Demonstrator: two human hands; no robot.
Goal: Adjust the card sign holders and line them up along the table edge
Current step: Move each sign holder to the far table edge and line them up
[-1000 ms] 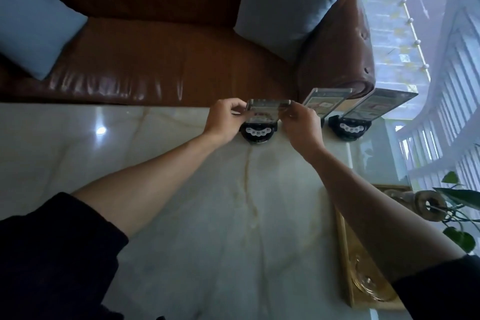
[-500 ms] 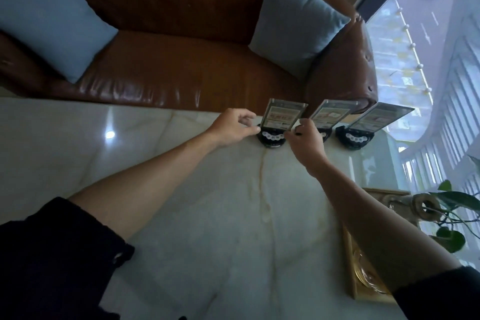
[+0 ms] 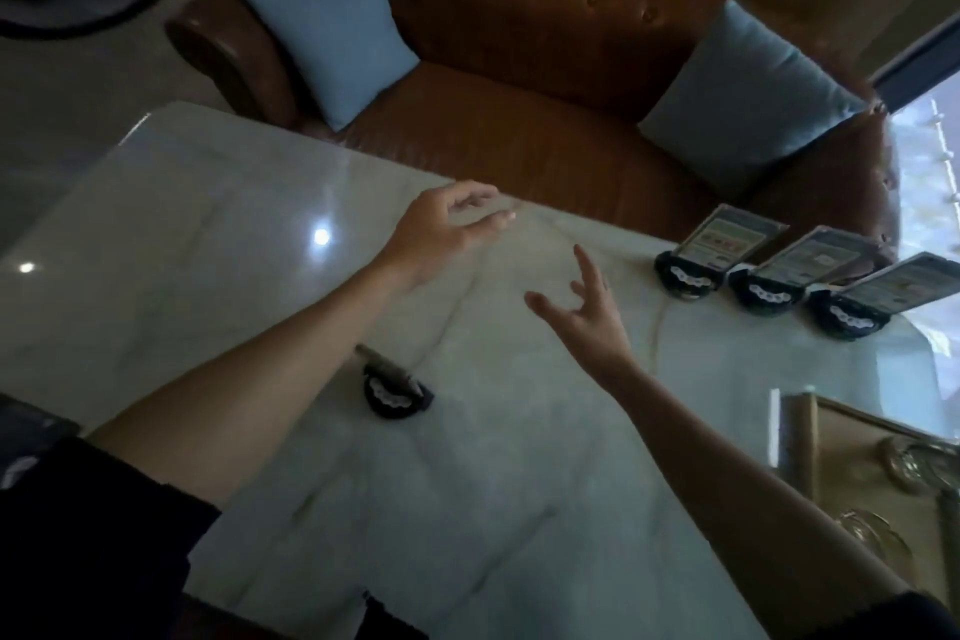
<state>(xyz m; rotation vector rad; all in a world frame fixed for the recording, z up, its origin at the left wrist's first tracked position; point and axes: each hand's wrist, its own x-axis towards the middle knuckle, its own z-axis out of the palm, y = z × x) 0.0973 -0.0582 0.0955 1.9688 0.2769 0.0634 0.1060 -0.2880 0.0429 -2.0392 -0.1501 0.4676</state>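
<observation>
Three card sign holders with black round bases stand in a row along the far right edge of the marble table (image 3: 218,224): the left one (image 3: 719,250), the middle one (image 3: 795,273) and the right one (image 3: 883,294), each with a card tilted back. A fourth holder (image 3: 395,387) sits alone near the table's middle, partly behind my left forearm. My left hand (image 3: 441,229) hovers over the table with fingers spread, holding nothing. My right hand (image 3: 587,312) is also empty, fingers apart, left of the row.
A brown leather sofa (image 3: 519,120) with two blue cushions (image 3: 332,26) (image 3: 748,99) runs behind the table's far edge. A gold tray (image 3: 831,452) with glassware sits at the right front. A window is at the far right.
Both hands have let go of the left holder and drawn back to the left over the table. The view has swung left, revealing a fourth holder near the table's middle.
</observation>
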